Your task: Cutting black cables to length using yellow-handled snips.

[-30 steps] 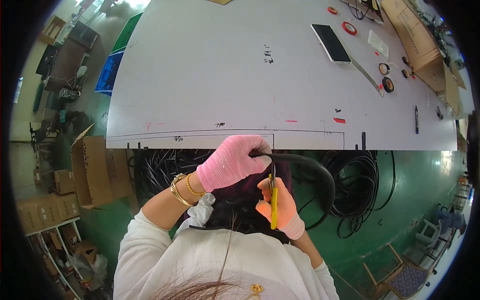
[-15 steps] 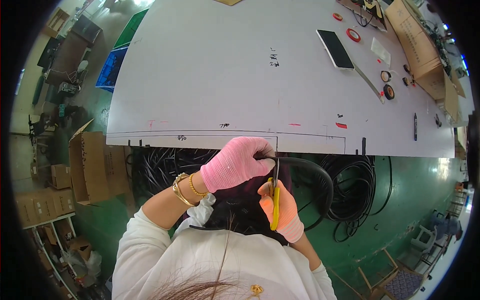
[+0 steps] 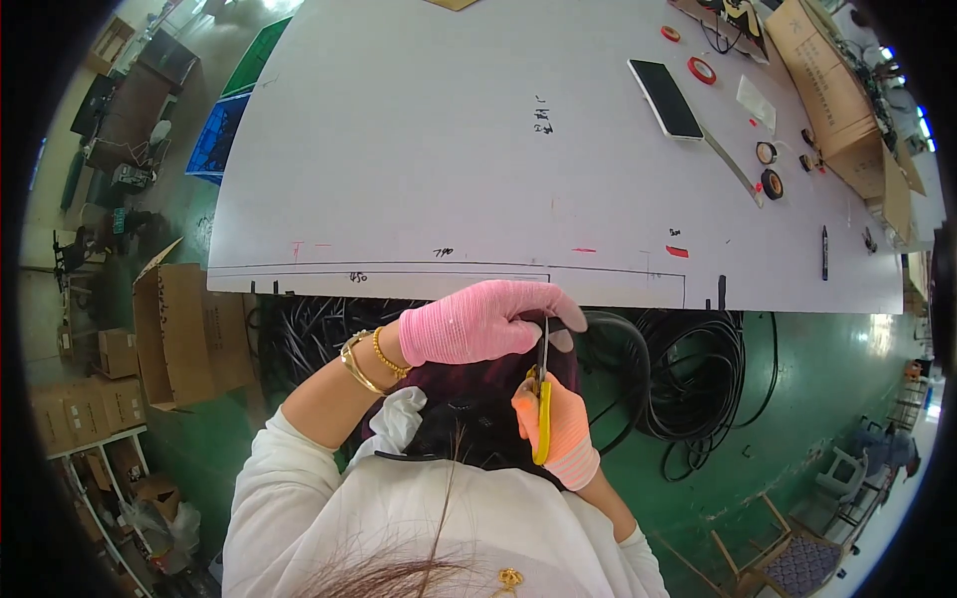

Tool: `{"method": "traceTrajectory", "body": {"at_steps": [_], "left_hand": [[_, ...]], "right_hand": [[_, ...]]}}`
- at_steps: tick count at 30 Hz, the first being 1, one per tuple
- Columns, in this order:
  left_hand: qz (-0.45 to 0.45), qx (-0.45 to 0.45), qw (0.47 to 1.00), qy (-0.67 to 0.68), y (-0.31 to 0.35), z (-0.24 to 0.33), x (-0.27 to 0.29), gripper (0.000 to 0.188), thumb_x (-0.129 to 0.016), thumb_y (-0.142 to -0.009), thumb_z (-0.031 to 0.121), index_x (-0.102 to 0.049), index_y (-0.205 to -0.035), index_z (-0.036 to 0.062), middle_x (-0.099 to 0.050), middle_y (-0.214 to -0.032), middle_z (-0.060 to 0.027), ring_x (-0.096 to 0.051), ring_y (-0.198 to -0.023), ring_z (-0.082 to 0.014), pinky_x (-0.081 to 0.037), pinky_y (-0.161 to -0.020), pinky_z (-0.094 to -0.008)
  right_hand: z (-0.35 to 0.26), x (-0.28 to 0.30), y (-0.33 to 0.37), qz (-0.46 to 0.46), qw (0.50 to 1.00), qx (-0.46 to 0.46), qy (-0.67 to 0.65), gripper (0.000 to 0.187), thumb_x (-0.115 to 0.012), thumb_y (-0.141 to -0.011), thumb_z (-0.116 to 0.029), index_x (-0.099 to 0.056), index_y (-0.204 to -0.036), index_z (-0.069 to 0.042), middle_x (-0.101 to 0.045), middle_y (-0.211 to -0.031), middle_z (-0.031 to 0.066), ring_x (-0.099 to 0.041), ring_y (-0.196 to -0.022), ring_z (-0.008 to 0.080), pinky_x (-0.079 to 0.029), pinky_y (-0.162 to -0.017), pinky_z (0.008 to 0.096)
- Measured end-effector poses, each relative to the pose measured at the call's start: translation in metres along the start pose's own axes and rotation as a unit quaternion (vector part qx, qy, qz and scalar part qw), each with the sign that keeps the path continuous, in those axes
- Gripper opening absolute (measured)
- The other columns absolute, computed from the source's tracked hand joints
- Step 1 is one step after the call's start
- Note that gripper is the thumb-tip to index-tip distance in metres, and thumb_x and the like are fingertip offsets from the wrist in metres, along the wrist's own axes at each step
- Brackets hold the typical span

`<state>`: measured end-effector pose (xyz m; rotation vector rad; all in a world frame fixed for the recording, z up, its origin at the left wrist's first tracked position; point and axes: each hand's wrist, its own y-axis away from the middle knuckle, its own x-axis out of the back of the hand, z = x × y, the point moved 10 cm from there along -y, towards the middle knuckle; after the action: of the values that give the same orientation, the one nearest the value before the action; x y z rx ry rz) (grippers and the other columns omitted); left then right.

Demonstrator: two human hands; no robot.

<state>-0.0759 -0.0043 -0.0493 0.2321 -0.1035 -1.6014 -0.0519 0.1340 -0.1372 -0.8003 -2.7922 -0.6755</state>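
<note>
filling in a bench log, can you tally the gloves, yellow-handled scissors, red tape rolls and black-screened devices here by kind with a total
gloves: 2
yellow-handled scissors: 1
red tape rolls: 2
black-screened device: 1
total: 6

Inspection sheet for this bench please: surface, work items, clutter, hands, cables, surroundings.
Surface: white table, ruled lines and red and black marks along the near edge.
Work items: yellow-handled scissors, blades pointing toward the table; thick black tube curving off to the right.
Clutter: phone, red tape roll, black tape roll, pen.
Hands: right hand grips scissors; left hand by the blades, grip unclear.
Cables: black coil on the right; cable or tubing, cannot tell.
Surroundings: green floor; open cardboard box left; chair lower right.
</note>
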Motion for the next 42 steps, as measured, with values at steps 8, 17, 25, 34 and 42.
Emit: {"method": "traceTrajectory", "body": {"at_steps": [8,17,25,34,42], "left_hand": [[-0.054,0.009,0.996,0.076,0.0,-0.009,-0.004,0.035,-0.044,-0.076,-0.011,-0.061,-0.106,-0.003,-0.068,-0.104,-0.0098,-0.065,-0.104,-0.0184,-0.051,-0.098,-0.0339],[-0.048,-0.014,0.997,0.058,0.016,0.006,0.007,0.031,-0.048,-0.077,-0.01,-0.062,-0.103,-0.0032,-0.07,-0.1,-0.0087,-0.067,-0.1,-0.0172,-0.052,-0.094,-0.0311],[0.119,0.059,0.986,-0.099,0.121,0.004,0.072,0.048,-0.053,-0.075,-0.01,-0.06,-0.123,-0.0046,-0.067,-0.119,-0.0116,-0.067,-0.105,-0.0199,-0.051,-0.094,-0.0307],[0.23,-0.118,0.961,0.1,0.132,0.021,0.04,0.037,-0.057,-0.093,0.004,-0.057,-0.129,-0.0026,-0.065,-0.115,-0.0095,-0.061,-0.086,-0.0131,-0.051,-0.075,-0.0297],[0.373,-0.242,0.712,0.543,0.215,-0.042,0.162,0.047,-0.047,-0.105,0.049,-0.031,-0.076,0.0146,-0.031,-0.07,0.0049,-0.027,-0.054,-0.0079,-0.023,-0.046,-0.0238]], "right_hand": [[-0.003,0.001,0.003,-0.065,0.988,-0.135,-0.03,0.031,-0.074,-0.09,-0.03,-0.055,-0.083,-0.007,-0.06,-0.067,0.0062,-0.059,-0.061,0.0235,-0.046,-0.056,0.032],[0.003,0.113,0.031,0.306,0.932,0.033,-0.193,0.04,-0.084,-0.062,0.005,-0.064,-0.096,-0.003,-0.061,-0.078,0.006,-0.057,-0.063,0.0161,-0.052,-0.061,0.0304],[-0.054,0.095,-0.005,0.145,0.954,0.166,0.202,0.03,-0.087,-0.069,0.0,-0.068,-0.091,-0.002,-0.068,-0.077,0.0055,-0.065,-0.069,0.0138,-0.05,-0.064,0.0259],[-0.166,0.015,-0.017,0.106,0.912,0.311,0.246,0.032,-0.091,-0.059,-0.006,-0.067,-0.08,-0.004,-0.061,-0.068,0.003,-0.051,-0.064,0.0232,-0.043,-0.06,0.0344],[-0.139,-0.022,-0.03,0.02,0.869,0.326,0.372,0.031,-0.09,-0.061,-0.01,-0.065,-0.079,-0.006,-0.059,-0.066,0.0061,-0.049,-0.059,0.0289,-0.04,-0.057,0.0392]]}}
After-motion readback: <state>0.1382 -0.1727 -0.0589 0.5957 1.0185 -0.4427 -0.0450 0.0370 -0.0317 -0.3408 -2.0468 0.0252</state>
